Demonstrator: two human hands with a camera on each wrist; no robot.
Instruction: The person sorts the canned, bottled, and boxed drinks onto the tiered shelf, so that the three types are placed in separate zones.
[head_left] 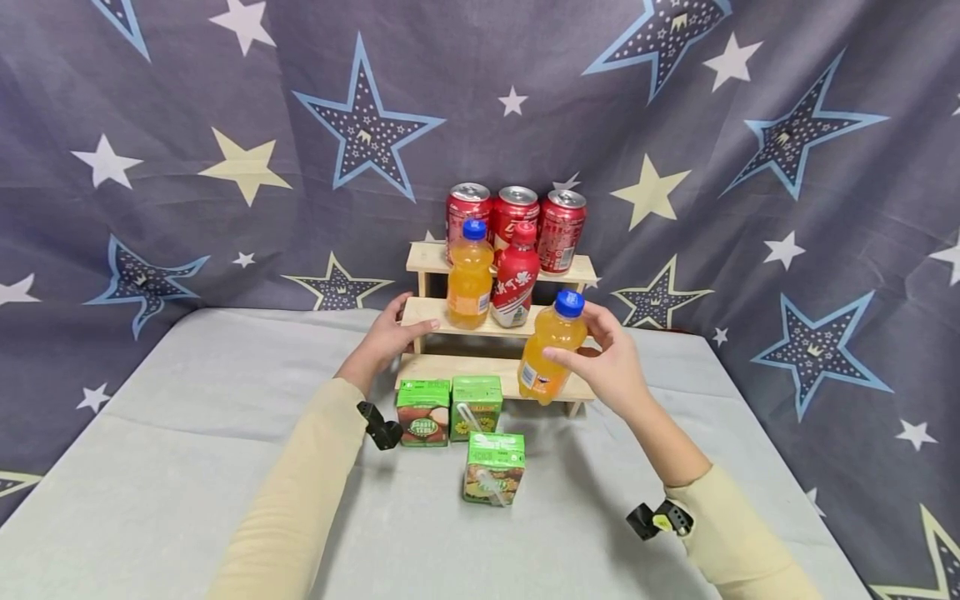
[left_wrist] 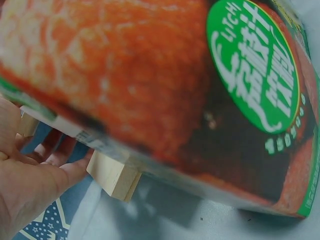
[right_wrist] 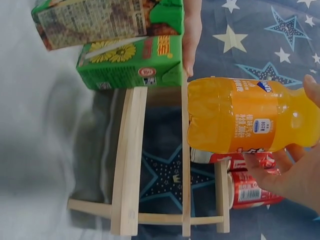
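My right hand (head_left: 611, 362) grips an orange soda bottle (head_left: 553, 350) with a blue cap, thumb in front. It is slightly tilted, in front of the right part of a wooden three-step stand (head_left: 450, 367). In the right wrist view its label (right_wrist: 255, 117) shows, with fingers around the neck end. My left hand (head_left: 390, 337) holds the left end of the middle step, thumb over the top. On that step stand another orange soda bottle (head_left: 469, 279) and a red bottle (head_left: 516, 279). In the left wrist view a litchi drink carton (left_wrist: 150, 90) hides part of the left fingers.
Three red cans, the middle one (head_left: 517, 208) among them, line the top step. In front of the stand are a litchi carton (head_left: 423, 417), a green carton with a straw (head_left: 476, 408) and a nearer carton (head_left: 495, 471). A star-patterned cloth (head_left: 480, 108) hangs behind the grey-covered table (head_left: 420, 542).
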